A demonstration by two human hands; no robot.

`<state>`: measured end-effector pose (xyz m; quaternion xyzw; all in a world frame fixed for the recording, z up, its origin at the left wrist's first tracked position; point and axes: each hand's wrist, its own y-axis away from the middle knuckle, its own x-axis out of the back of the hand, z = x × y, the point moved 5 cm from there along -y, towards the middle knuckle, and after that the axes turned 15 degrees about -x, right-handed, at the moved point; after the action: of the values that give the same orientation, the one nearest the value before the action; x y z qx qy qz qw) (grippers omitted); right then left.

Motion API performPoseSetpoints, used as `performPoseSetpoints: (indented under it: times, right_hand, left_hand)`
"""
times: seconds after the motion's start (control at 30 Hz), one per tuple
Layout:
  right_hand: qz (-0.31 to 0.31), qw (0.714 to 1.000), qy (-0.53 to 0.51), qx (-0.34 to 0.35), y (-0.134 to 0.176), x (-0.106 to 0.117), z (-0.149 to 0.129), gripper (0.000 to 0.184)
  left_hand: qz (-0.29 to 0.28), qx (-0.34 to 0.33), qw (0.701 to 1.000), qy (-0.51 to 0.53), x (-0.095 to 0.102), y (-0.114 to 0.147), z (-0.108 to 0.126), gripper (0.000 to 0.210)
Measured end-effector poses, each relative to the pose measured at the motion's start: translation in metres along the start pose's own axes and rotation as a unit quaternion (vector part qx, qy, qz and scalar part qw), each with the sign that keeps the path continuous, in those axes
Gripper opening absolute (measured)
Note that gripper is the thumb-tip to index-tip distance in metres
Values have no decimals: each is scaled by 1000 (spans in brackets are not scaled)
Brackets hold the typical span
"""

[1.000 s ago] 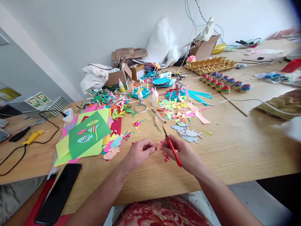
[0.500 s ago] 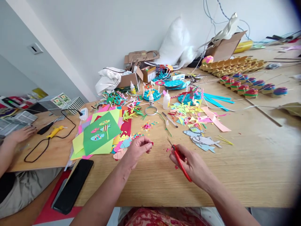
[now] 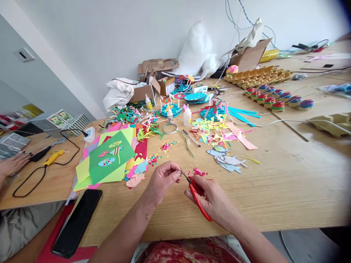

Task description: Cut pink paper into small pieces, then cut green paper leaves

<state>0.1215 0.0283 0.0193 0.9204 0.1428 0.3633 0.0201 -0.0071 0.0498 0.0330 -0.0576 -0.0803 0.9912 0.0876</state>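
Note:
My left hand (image 3: 166, 179) is closed in a pinch on a small red paper piece, mostly hidden by the fingertips. Red-handled scissors (image 3: 199, 201) are gripped in my right hand (image 3: 212, 195), their tips right at my left fingertips. Small pink and red paper scraps (image 3: 197, 171) lie on the table just beyond the scissors. Left of my left hand are cut-out paper fish (image 3: 135, 180) and a scatter of coloured dots (image 3: 154, 159). Grey-blue paper fish (image 3: 230, 163) lie beyond my right hand.
A green sheet (image 3: 112, 157) with decorated fish tops a paper stack at left, near a black phone (image 3: 78, 221). Glue bottles (image 3: 187, 116), a tape ring (image 3: 170, 128) and yellow scraps (image 3: 208, 126) lie ahead. Another person's hand (image 3: 13, 164) rests at far left by a yellow glue gun (image 3: 54, 157).
My right hand has brought the scissors leftward to my left fingertips. The left hand keeps its pinch. The camera view has shifted slightly to the right.

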Motion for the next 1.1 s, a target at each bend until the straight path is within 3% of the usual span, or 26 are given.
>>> performPoseSetpoints:
  times: [0.5, 0.97, 1.1]
  right_hand:
    - [25, 999, 38, 5, 1, 0, 1, 29]
    - [79, 993, 83, 39, 2, 1, 7, 30]
    - [53, 997, 50, 34, 2, 4, 5, 31]
  left_hand:
    - [-14, 0, 998, 63, -1, 3, -5, 8]
    - [-43, -2, 998, 48, 0, 3, -3, 8]
    - [-44, 5, 998, 36, 2, 1, -1, 10]
